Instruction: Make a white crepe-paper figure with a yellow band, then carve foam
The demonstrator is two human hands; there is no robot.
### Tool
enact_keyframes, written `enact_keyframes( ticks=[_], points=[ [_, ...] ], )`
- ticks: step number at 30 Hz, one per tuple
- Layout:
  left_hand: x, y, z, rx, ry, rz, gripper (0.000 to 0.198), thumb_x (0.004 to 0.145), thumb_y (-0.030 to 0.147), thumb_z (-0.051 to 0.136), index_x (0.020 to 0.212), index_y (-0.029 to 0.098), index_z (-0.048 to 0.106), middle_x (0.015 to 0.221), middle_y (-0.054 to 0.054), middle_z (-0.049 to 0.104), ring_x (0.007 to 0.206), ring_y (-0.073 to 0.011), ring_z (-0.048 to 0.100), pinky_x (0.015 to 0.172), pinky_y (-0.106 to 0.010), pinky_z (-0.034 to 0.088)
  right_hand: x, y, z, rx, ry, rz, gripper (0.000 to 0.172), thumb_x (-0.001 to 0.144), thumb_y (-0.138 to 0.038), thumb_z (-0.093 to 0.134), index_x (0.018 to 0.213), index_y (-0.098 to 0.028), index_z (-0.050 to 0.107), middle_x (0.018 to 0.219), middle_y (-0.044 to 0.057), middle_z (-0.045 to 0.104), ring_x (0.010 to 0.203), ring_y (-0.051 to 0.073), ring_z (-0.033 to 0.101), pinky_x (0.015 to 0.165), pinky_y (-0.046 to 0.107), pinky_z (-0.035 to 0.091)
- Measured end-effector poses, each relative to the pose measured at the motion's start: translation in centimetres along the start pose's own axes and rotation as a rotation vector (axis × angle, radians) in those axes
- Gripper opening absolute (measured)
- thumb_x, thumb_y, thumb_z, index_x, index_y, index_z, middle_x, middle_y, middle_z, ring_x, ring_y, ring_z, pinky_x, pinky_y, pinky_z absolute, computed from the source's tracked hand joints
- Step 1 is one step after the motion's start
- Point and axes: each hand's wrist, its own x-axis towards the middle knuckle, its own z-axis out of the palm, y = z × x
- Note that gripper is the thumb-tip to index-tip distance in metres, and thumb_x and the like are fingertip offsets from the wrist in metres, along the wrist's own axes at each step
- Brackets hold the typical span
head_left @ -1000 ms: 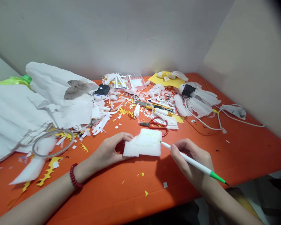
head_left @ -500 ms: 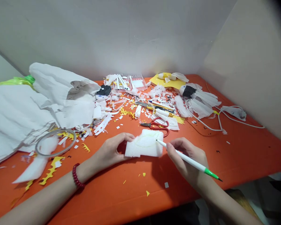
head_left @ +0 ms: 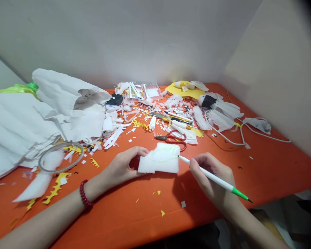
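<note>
My left hand [head_left: 126,162] grips the left end of a white foam piece [head_left: 162,159] and tilts it up over the table. Faint green lines mark the foam's face, and its upper left edge is notched. My right hand [head_left: 212,173] is closed on a white marker pen [head_left: 215,177] with a green and black back end. The pen's dark tip is at the foam's right edge; whether it touches cannot be made out. Just behind the foam lie red-handled scissors [head_left: 175,137], partly covered by it.
Paper and foam scraps cover the middle of the orange table [head_left: 114,224]. A utility knife [head_left: 171,119], a case of markers [head_left: 143,91] and a white cable [head_left: 223,134] lie farther back. At left are crumpled white sheets [head_left: 23,121] and a clear ring [head_left: 60,170].
My right hand has moved slightly right, taking the marker tip from the foam's face to its right edge. My left hand and the foam have barely moved.
</note>
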Motion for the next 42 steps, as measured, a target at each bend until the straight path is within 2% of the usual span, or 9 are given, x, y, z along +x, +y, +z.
enact_keyframes(
  ticks=[10,27,31,34,36,37,39,42],
  points=[
    [0.0,-0.1,0.2,-0.015,0.01,0.007,0.033,0.072,0.031,0.07,0.097,0.019,0.052,0.106,-0.008,0.065,0.095,-0.0191,0.064,0.082,-0.031,0.051,-0.1,-0.3,-0.1,-0.028,0.012,-0.022,0.022,0.081,-0.033,0.053,0.065,-0.018,0.055,0.053,-0.003,0.055,0.043,0.006,0.046,0.041,0.017,0.035],
    [-0.3,-0.3,0.2,-0.028,0.009,-0.019,0.035,0.073,0.033,0.07,0.099,0.018,0.053,0.108,-0.01,0.064,0.096,-0.0201,0.063,0.084,-0.033,0.049,-0.5,-0.5,-0.1,-0.011,0.016,-0.046,0.022,0.081,-0.034,0.055,0.066,-0.017,0.056,0.054,-0.003,0.056,0.044,0.007,0.049,0.044,0.016,0.039],
    [-0.2,-0.1,0.3,-0.04,0.019,-0.001,0.033,0.072,0.032,0.07,0.097,0.019,0.052,0.107,-0.009,0.064,0.096,-0.0192,0.063,0.083,-0.032,0.049,1.0,-0.8,-0.9,-0.007,0.101,-0.108,0.023,0.08,-0.036,0.058,0.068,-0.017,0.058,0.056,-0.002,0.058,0.046,0.007,0.051,0.046,0.016,0.041],
    [-0.2,0.4,0.2,-0.038,0.021,-0.028,0.035,0.072,0.032,0.07,0.099,0.019,0.053,0.106,-0.007,0.065,0.094,-0.0188,0.063,0.083,-0.031,0.049,4.1,-0.9,-2.0,0.022,0.17,-0.146,0.023,0.08,-0.04,0.058,0.079,-0.017,0.062,0.058,-0.002,0.058,0.047,0.007,0.05,0.046,0.016,0.04],
    [-0.3,0.8,-0.1,-0.024,-0.005,-0.086,0.038,0.069,0.034,0.072,0.099,0.019,0.054,0.1,-0.005,0.065,0.089,-0.0184,0.063,0.079,-0.029,0.049,6.7,-1.0,-2.7,-0.028,0.074,-0.201,0.023,0.081,-0.041,0.058,0.085,-0.018,0.063,0.063,-0.002,0.062,0.05,0.007,0.052,0.048,0.016,0.039],
    [-0.4,0.9,-0.3,-0.017,-0.024,-0.119,0.04,0.068,0.036,0.073,0.099,0.019,0.055,0.098,-0.004,0.065,0.086,-0.0182,0.063,0.077,-0.029,0.049,8.0,-1.1,-2.9,-0.078,0.003,-0.244,0.023,0.081,-0.039,0.058,0.088,-0.019,0.064,0.072,0.0,0.065,0.057,0.008,0.055,0.052,0.017,0.041],
    [-0.6,1.0,-0.7,-0.017,-0.054,-0.154,0.046,0.064,0.038,0.076,0.1,0.019,0.055,0.095,-0.002,0.065,0.083,-0.0181,0.062,0.074,-0.028,0.048,10.4,-1.6,-3.0,-0.226,-0.127,-0.311,0.021,0.082,-0.035,0.055,0.09,-0.018,0.064,0.071,0.001,0.065,0.057,0.01,0.056,0.052,0.018,0.039],
    [-0.9,0.9,-1.1,-0.04,-0.077,-0.146,0.048,0.063,0.038,0.077,0.101,0.019,0.055,0.097,-0.003,0.064,0.085,-0.0183,0.061,0.076,-0.029,0.047,12.9,-2.9,-1.9,-0.642,-0.394,-0.381,0.022,0.085,-0.026,0.049,0.071,-0.016,0.063,0.065,0.004,0.062,0.056,0.012,0.054,0.051,0.021,0.034]
  ],
)
